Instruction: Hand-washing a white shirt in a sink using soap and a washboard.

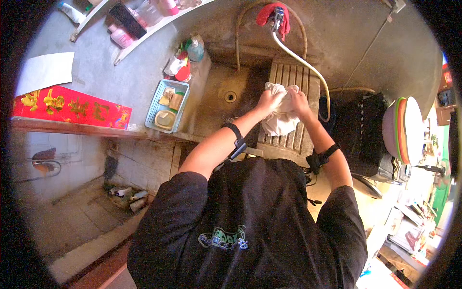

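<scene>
A bunched white cloth [280, 123] lies over the ridged stone washboard [305, 139] beside the sink basin. Gripping its upper left part is my left hand [269, 101]. My right hand [299, 102] clutches the fabric at the upper right, close to the left one. The lower part of the cloth hangs in folds on the ridges. My fingertips are partly hidden by the fabric. To the left of the washboard, the basin [214, 104] has a round drain [230, 96] in its floor.
A white hose [306, 65] runs from the tap [277, 18], which has a red cloth around it, down past the washboard's right side. A blue basket [149, 119] with soap and brushes stands on the left ledge. Stacked plastic basins [393, 126] stand at right.
</scene>
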Available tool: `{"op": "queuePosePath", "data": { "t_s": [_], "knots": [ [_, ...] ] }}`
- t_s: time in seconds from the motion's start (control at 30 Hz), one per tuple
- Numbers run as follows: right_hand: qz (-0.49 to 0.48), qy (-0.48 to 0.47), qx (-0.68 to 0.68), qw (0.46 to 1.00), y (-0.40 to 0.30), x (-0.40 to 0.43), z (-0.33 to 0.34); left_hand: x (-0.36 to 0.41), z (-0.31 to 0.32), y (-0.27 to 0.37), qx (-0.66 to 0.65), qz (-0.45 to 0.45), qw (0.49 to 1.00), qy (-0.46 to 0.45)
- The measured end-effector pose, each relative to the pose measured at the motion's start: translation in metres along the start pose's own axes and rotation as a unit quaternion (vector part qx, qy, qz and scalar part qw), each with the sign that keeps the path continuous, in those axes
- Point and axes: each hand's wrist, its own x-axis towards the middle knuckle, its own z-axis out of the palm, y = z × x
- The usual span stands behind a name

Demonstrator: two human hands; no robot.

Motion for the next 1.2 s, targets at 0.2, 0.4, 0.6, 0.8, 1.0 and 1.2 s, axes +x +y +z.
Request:
{"op": "queuePosePath", "data": {
  "t_s": [0.2,0.4,0.6,0.8,1.0,1.2],
  "knots": [
    [-0.173,0.106,-0.194,0.96,0.007,0.006,0.035,0.027,0.017,-0.037,0.101,-0.081,0.988,0.09],
    [-0.299,0.151,-0.275,0.901,0.011,0.011,0.044,0.041,0.006,-0.014,0.266,-0.026,0.955,0.131],
    [-0.344,0.17,-0.285,0.878,0.012,0.02,0.04,0.042,0.003,-0.007,0.221,-0.023,0.974,0.05],
    [-0.206,0.143,-0.225,0.942,-0.013,-0.003,0.047,0.025,0.0,0.003,0.129,-0.112,0.985,-0.021],
    [-0.205,-0.029,-0.285,0.936,-0.022,0.005,0.046,0.029,-0.028,-0.028,-0.009,-0.152,0.976,0.155],
    [-0.105,-0.118,-0.23,0.96,-0.069,0.007,-0.029,0.026,-0.065,-0.016,0.051,-0.057,0.995,0.065]
  ]
}}
